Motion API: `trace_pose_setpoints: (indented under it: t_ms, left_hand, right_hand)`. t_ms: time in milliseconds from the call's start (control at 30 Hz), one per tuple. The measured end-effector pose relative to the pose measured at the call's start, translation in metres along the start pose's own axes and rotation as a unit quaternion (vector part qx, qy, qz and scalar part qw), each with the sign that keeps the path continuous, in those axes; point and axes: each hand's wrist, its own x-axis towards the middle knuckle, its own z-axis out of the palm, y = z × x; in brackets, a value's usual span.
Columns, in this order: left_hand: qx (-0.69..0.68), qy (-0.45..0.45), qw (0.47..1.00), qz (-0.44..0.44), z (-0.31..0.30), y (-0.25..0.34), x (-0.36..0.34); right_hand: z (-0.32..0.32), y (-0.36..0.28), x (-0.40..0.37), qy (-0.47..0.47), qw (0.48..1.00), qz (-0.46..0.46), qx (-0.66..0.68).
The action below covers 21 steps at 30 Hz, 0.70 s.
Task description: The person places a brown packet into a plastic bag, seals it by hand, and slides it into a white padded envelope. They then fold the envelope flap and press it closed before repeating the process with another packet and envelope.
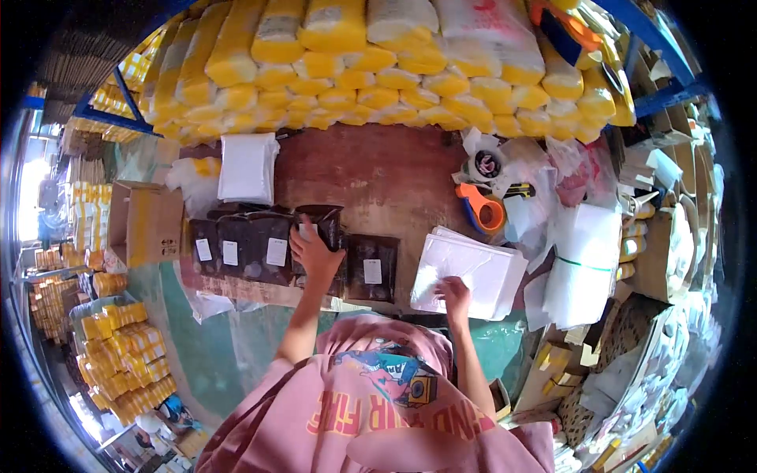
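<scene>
My left hand (pixel 314 251) lies with its fingers spread on a dark flat package (pixel 308 268) in a row of similar packages. Several of these packages, such as one farther left (pixel 256 256), carry small white labels. Another dark labelled package (pixel 371 268) lies just right of that hand. My right hand (pixel 453 298) is over the near part of a stack of white flat bags or sheets (pixel 473 264), fingers bent and close together. Whatever may be between those fingertips is too small to make out.
Yellow-and-white wrapped bundles (pixel 339 79) are piled along the table's (pixel 347 165) back. A white stack (pixel 247 169) stands at back left. An orange tape dispenser (pixel 479 211), a utility knife (pixel 519 190) and a tied white bundle (pixel 582 264) lie right. A cardboard box (pixel 146 225) stands left.
</scene>
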Motion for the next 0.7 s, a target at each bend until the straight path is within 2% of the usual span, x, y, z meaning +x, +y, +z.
trace_pose_setpoints:
  t_ms: [33,67,133,167,200,233,267,333,367,467,500,533,600,633,667,700]
  left_hand:
    - [0.023,0.058,0.993,0.104,-0.009,0.012,-0.012]
    - [-0.021,0.025,0.981,0.189,0.003,0.011,-0.02]
    - [-0.113,-0.047,0.927,0.353,0.031,0.016,-0.034]
    - [-0.144,-0.075,0.913,0.374,0.042,0.028,-0.041]
    - [-0.131,-0.119,0.93,0.322,0.052,0.037,-0.05]
    - [-0.098,-0.157,0.942,0.278,0.064,0.04,-0.054]
    - [-0.063,-0.194,0.951,0.234,0.076,0.044,-0.056]
    - [0.059,-0.235,0.946,0.216,0.075,0.061,-0.061]
    - [0.063,-0.254,0.944,0.2,0.075,0.068,-0.062]
    - [0.072,-0.269,0.943,0.182,0.077,0.072,-0.061]
    - [0.074,-0.268,0.943,0.183,0.077,0.075,-0.06]
    - [0.061,-0.27,0.946,0.165,0.074,0.079,-0.06]
    - [-0.028,-0.169,0.958,0.229,0.107,0.063,-0.052]
    - [-0.17,-0.155,0.941,0.247,0.104,0.069,-0.047]
    - [-0.201,-0.122,0.946,0.222,0.102,0.074,-0.054]
    - [-0.273,-0.175,0.923,0.206,0.093,0.082,-0.058]
  right_hand:
    - [-0.017,-0.002,-0.006,0.08,0.996,0.014,-0.038]
    - [-0.04,0.016,-0.009,0.158,0.971,-0.049,-0.171]
    - [-0.072,0.01,-0.026,0.251,0.922,-0.051,-0.291]
    - [-0.085,0.015,-0.03,0.287,0.906,-0.022,-0.311]
    - [-0.096,0.021,-0.031,0.323,0.887,0.005,-0.329]
    - [-0.106,0.027,-0.03,0.334,0.895,0.049,-0.291]
    - [-0.113,0.035,-0.03,0.328,0.894,0.053,-0.301]
    - [-0.114,0.031,-0.031,0.306,0.893,0.062,-0.326]
    - [-0.111,0.026,-0.031,0.301,0.896,0.081,-0.317]
    - [-0.107,0.02,-0.03,0.331,0.882,0.045,-0.332]
    - [-0.107,0.017,-0.027,0.315,0.898,0.035,-0.304]
    - [-0.11,0.015,-0.028,0.3,0.912,0.026,-0.278]
    - [-0.113,0.019,-0.03,0.299,0.917,0.011,-0.264]
    - [-0.114,0.03,-0.03,0.308,0.909,-0.016,-0.279]
    - [-0.116,0.039,-0.028,0.309,0.902,-0.05,-0.296]
    - [-0.113,0.034,-0.028,0.311,0.888,-0.064,-0.334]
